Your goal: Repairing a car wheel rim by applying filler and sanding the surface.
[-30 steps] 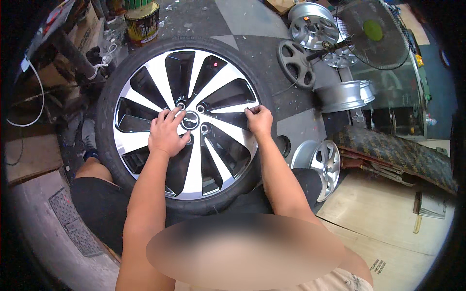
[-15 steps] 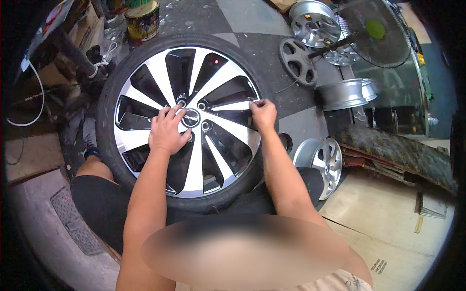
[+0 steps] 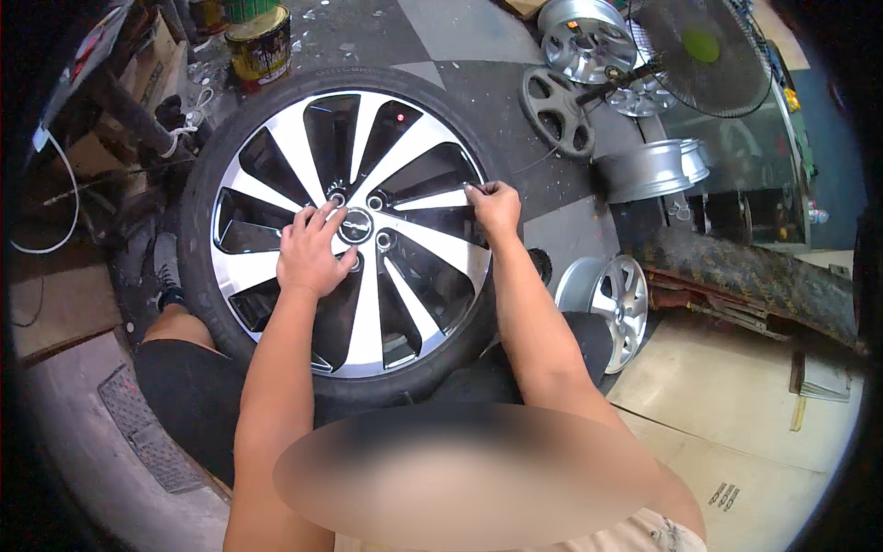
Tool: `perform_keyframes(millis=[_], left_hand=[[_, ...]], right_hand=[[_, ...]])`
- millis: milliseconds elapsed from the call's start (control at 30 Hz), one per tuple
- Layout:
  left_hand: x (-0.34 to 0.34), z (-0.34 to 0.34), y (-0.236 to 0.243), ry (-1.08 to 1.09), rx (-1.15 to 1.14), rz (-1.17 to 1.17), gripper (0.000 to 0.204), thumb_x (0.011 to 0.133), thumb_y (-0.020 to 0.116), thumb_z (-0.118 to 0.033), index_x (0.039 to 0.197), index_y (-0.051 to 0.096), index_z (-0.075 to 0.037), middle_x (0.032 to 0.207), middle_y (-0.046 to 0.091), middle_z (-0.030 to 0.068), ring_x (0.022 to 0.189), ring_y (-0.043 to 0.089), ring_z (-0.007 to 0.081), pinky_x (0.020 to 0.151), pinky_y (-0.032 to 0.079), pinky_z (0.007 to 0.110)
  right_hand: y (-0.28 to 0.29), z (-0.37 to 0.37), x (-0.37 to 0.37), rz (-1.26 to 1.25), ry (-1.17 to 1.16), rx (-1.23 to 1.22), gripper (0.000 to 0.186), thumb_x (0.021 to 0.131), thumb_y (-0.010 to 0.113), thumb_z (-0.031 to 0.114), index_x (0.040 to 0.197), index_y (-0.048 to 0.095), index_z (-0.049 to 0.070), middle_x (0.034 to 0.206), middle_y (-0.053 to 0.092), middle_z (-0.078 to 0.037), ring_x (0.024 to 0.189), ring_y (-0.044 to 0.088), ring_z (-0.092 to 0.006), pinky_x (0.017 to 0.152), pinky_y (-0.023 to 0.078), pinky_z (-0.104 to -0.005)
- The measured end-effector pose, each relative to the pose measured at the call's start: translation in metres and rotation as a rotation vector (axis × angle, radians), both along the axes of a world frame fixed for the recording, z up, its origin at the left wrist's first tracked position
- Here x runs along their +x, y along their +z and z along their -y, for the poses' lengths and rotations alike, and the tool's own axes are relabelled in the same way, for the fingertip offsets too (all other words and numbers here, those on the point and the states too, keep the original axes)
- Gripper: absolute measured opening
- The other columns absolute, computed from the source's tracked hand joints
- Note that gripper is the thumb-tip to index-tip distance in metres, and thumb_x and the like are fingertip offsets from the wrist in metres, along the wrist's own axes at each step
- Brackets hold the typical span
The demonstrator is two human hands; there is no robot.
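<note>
A large alloy wheel (image 3: pixel 365 322) with silver and black spokes lies face up in front of me, inside a black tyre (image 3: pixel 204 285). At its hub is a dark round centre cap (image 3: pixel 356 226) ringed by bolt holes. My left hand (image 3: pixel 309 256) rests with fingers spread on the hub, just left of the cap, and holds nothing. Over at the wheel's right side, my right hand (image 3: pixel 497 212) pinches thumb and fingertips together at the outer end of a narrow white spoke (image 3: pixel 432 200). Whatever lies between those fingertips is too small to make out.
Silver rims (image 3: pixel 589 41) and a grey wheel cover (image 3: pixel 557 112) lie at the far right beside a standing fan (image 3: pixel 701 55). Another rim (image 3: pixel 622 308) stands near my right knee. A paint can (image 3: pixel 258 46) is behind the tyre; cardboard (image 3: pixel 727 405) covers the right floor.
The whole view has shifted slightly. Both hands keep nearly the same places on the wheel, the left spread at the hub and the right pinched at the spoke's outer end.
</note>
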State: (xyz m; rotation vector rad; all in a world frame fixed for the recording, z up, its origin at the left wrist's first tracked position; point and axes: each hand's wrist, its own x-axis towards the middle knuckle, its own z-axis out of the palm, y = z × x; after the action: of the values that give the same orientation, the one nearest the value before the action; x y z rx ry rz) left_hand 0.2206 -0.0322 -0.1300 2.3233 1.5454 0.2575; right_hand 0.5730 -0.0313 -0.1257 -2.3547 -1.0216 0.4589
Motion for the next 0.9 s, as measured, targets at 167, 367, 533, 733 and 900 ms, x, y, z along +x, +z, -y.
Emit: perform_keyframes(millis=[167,367,533,733,900], left_hand=[[0.0,-0.001,-0.001,0.007,0.022,0.041,0.07,0.084,0.083,-0.039,0.149,0.066,-0.02,0.16,0.059,0.0019,0.145,0.05,0.0324,0.116,0.044,0.048],[0.001,-0.001,0.0,0.002,0.007,0.016,0.072,0.085,0.082,-0.04,0.152,0.065,-0.02,0.163,0.057,-0.0001,0.146,0.049,0.0305,0.118,0.042,0.048],[0.002,-0.001,0.0,0.004,0.032,0.009,0.071,0.085,0.082,-0.039,0.152,0.066,-0.021,0.161,0.058,0.0005,0.146,0.05,0.0314,0.118,0.043,0.049],[0.0,-0.002,-0.002,0.007,0.037,0.018,0.071,0.084,0.082,-0.04,0.151,0.066,-0.02,0.16,0.059,0.0008,0.145,0.05,0.0312,0.118,0.042,0.049],[0.005,-0.002,-0.004,-0.006,0.09,0.046,0.071,0.082,0.083,-0.037,0.149,0.066,-0.021,0.159,0.06,0.0014,0.143,0.052,0.0333,0.115,0.045,0.048]], right_hand=[[-0.004,0.006,-0.012,0.03,-0.022,-0.009,0.036,0.084,0.091,0.035,0.096,0.082,0.002,0.096,0.082,-0.022,0.095,0.08,-0.0394,0.089,0.061,-0.0476],[-0.003,0.009,-0.016,0.027,-0.034,-0.021,0.035,0.085,0.091,0.034,0.097,0.082,0.003,0.098,0.082,-0.022,0.097,0.08,-0.0406,0.089,0.061,-0.0477],[0.007,-0.009,0.0,0.035,-0.022,0.013,0.032,0.084,0.091,0.033,0.093,0.081,0.004,0.092,0.081,-0.021,0.091,0.08,-0.04,0.084,0.061,-0.0483],[-0.001,0.008,-0.013,0.04,0.053,-0.04,0.032,0.084,0.092,0.032,0.095,0.081,0.004,0.095,0.081,-0.021,0.094,0.079,-0.0404,0.087,0.06,-0.0491],[-0.001,0.004,-0.007,0.052,0.0,0.02,0.033,0.085,0.091,0.032,0.097,0.08,0.003,0.093,0.08,-0.021,0.093,0.078,-0.0413,0.087,0.06,-0.0484]])
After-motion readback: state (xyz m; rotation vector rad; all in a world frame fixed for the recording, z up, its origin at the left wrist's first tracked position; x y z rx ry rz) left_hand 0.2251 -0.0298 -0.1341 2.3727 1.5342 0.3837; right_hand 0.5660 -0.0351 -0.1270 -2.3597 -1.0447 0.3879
